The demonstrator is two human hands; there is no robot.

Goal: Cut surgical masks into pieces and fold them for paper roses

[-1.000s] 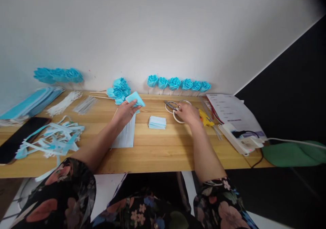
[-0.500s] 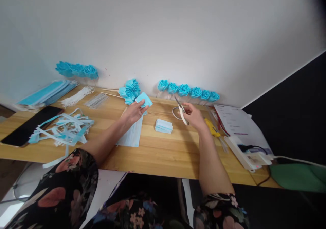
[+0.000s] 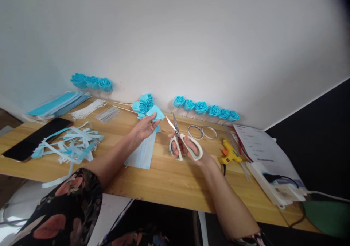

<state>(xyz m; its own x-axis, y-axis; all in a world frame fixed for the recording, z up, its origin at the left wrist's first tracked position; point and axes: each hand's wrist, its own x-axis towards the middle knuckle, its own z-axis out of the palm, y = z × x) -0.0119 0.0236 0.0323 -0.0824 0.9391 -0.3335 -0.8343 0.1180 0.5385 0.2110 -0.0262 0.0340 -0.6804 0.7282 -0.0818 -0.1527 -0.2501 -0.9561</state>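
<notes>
Between the thumb and fingers of my left hand (image 3: 147, 126) is a small light-blue square of fabric (image 3: 155, 112). My right hand (image 3: 188, 149) grips white-handled scissors (image 3: 177, 132), fingers through the loops, with the blades parted and pointing up toward the square. The blades are close to the square but apart from it. Beneath my left hand lies a flat pale-blue face mask sheet (image 3: 142, 153). A bunch of blue fabric flowers (image 3: 143, 104) sits behind the left hand. The stack of small pale squares is mostly hidden behind my right hand.
Blue flowers line the wall on the left (image 3: 92, 81) and right (image 3: 201, 107). Cut strips (image 3: 78, 142), a phone (image 3: 35, 138), masks (image 3: 61, 103), white loops (image 3: 89, 108) and wires (image 3: 108, 114) lie left. Right are two rings of tape (image 3: 195, 132), a yellow glue gun (image 3: 230, 153) and a power strip (image 3: 269, 185).
My right hand has moved left and toward me, turning the scissors so their blades spread open near the square. My left hand still holds the square. The camera view has shifted slightly.
</notes>
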